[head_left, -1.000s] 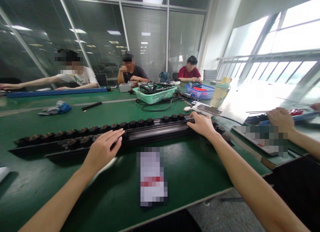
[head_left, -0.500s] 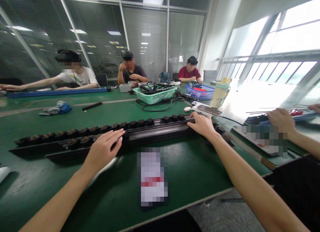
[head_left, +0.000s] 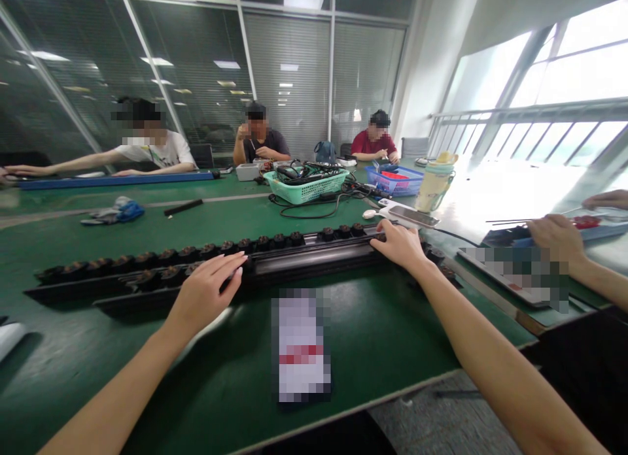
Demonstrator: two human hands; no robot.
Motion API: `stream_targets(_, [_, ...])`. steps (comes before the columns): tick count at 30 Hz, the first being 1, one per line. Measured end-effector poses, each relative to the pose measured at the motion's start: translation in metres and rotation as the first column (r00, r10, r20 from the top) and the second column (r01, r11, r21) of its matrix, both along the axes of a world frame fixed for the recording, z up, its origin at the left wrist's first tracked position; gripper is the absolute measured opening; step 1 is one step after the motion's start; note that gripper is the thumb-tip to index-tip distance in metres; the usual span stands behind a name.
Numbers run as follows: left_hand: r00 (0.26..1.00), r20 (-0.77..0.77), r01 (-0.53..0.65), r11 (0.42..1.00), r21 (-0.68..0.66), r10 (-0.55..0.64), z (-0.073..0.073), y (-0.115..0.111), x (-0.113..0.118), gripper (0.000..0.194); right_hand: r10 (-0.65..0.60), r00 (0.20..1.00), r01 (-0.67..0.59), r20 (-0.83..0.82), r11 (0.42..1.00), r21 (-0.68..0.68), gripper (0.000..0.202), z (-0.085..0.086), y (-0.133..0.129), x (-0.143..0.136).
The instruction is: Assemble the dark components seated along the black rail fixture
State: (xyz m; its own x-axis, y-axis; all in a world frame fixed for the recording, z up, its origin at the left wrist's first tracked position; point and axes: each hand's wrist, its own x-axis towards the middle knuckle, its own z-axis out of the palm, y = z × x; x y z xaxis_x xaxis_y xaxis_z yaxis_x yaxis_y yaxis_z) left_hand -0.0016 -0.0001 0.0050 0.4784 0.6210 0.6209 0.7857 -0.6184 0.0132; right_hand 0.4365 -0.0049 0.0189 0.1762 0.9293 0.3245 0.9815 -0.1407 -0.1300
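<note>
Two long black rails lie side by side across the green table (head_left: 235, 376), with rows of round black parts with copper-coloured tops along them. On the near rail (head_left: 314, 261), my left hand (head_left: 209, 285) is bent round a round black part left of the bare metallic stretch, thumb and fingers on either side. My right hand (head_left: 400, 242) grips the rail's right part, its thumb at the near side and its fingertips at the top; what lies beneath them is partly hidden. A blurred phone-like object (head_left: 300, 350) lies in front of the rails.
Behind the rails are a green basket (head_left: 309, 188) of cables, a blue basket (head_left: 400, 184), a bottle (head_left: 434, 187), a phone (head_left: 415, 215), gloves (head_left: 115, 211) and a black strip (head_left: 183, 208). Three people sit opposite; another person's hands (head_left: 559, 239) work at right.
The whole view has shifted slightly. My hands keep almost the same places on the rail. At the far right, the other person's hands have moved a little.
</note>
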Motion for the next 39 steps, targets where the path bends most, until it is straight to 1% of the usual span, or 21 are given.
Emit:
stream_targets(16, [1.000, -0.019, 0.018, 1.000, 0.026, -0.017, 0.0003, -0.0008, -0.0001, 0.048, -0.012, 1.000, 0.012, 0.016, 1.000, -0.001, 0.035, 0.0006, -0.0003, 0.0015])
stream_targets(22, [0.999, -0.026, 0.021, 0.998, 0.052, -0.020, -0.0026, 0.0017, -0.0028, 0.048, -0.023, 0.999, 0.024, 0.024, 1.000, -0.009, 0.036, 0.0003, 0.0001, 0.0015])
stream_targets(39, [0.999, -0.029, 0.015, 0.999, 0.051, -0.013, -0.0033, 0.0019, -0.0027, 0.047, -0.037, 0.999, 0.038, 0.029, 0.999, -0.023, 0.036, 0.0004, 0.0013, 0.0023])
